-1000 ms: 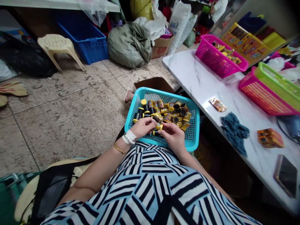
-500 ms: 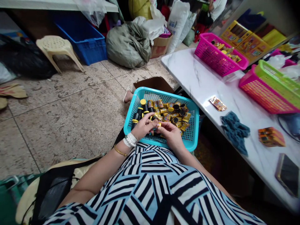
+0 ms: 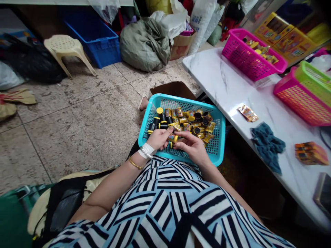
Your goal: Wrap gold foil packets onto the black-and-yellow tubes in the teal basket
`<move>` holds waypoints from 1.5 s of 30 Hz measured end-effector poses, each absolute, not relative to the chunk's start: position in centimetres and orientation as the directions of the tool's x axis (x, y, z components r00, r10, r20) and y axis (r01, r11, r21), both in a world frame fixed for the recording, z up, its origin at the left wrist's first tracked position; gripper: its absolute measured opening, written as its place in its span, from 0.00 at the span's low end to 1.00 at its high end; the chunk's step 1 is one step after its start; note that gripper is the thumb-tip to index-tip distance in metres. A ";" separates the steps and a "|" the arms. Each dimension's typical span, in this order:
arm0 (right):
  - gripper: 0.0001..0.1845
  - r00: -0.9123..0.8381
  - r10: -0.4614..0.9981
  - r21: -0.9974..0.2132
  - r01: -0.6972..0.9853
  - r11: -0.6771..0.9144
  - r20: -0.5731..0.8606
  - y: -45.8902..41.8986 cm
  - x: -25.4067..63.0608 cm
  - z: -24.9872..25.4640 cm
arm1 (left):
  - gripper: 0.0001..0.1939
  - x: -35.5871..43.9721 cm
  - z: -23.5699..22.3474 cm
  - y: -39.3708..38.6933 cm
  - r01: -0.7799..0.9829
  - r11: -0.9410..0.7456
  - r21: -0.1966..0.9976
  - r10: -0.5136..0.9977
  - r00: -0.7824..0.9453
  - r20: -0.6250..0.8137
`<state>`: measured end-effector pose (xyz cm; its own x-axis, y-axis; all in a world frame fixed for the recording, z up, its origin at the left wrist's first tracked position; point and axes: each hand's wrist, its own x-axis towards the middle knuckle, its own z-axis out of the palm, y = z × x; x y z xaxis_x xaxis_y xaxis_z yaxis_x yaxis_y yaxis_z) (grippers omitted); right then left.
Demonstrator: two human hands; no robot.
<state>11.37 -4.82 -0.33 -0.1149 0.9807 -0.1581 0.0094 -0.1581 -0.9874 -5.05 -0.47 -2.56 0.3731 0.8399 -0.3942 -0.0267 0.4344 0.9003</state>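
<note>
My left hand [image 3: 159, 138] is closed around a small canister [image 3: 172, 138] with a printed yellow-orange label and a yellow cap at its right end. Beside that cap is my right hand [image 3: 192, 147], thumb and forefinger apart on either side of the canister's end; whether they touch it is hard to see. Both hands are over a turquoise basket [image 3: 220, 137] on my lap. Inside it, plain black canisters with yellow caps [image 3: 159, 111] lie at the left, and several labelled canisters [image 3: 187, 127] fill the middle and right.
A marble-patterned table [image 3: 214, 74] at the right bears pink baskets [image 3: 254, 63], a flat printed packet [image 3: 248, 113], a dark teal cloth [image 3: 269, 144], an orange printed stack [image 3: 311, 153] and a phone [image 3: 324, 193]. A cardboard box [image 3: 173, 89] stands beyond my basket. A plastic stool [image 3: 63, 46] is farther left.
The right fingers have spread from their pinch near the yellow cap. The canister now shows more of its label in my left hand. The view has shifted slightly left.
</note>
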 end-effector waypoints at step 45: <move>0.15 -0.479 0.812 -0.271 0.874 0.404 -0.334 -1.8 12.0 -0.4 | 0.07 -7.0 -0.9 -0.5 0.800 -0.526 0.289 0.842 0.537 0.047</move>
